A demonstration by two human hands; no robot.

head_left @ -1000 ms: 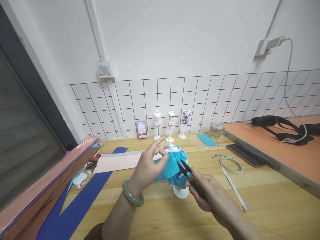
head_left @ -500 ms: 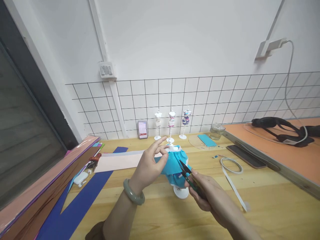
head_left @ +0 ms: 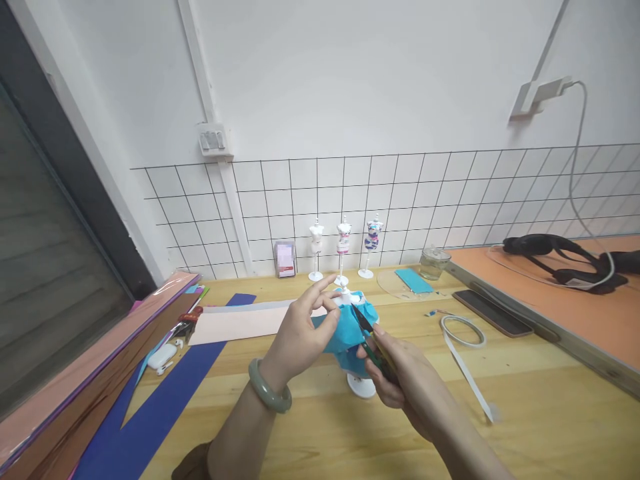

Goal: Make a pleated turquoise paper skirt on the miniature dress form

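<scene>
A small white dress form wrapped in gathered blue fabric stands on a round white base in front of me. My left hand, with a green bangle on the wrist, is at the form's upper left. Its thumb and index finger pinch together beside the fabric; what lies between them, if anything, is too small to make out. My right hand grips thread snips from the lower right. Their dark blades point up and left, and the tips lie over the upper front of the blue fabric.
Three small dress forms and a phone stand by the wall. Pale pink and dark blue strips lie left, near an earphone case. Right are a coiled white tape, a dark phone and a glass jar.
The snips in my right hand have moved up and left, toward the top of the blue fabric, and their blades look closer together. My left hand stays pinched, nearly in place.
</scene>
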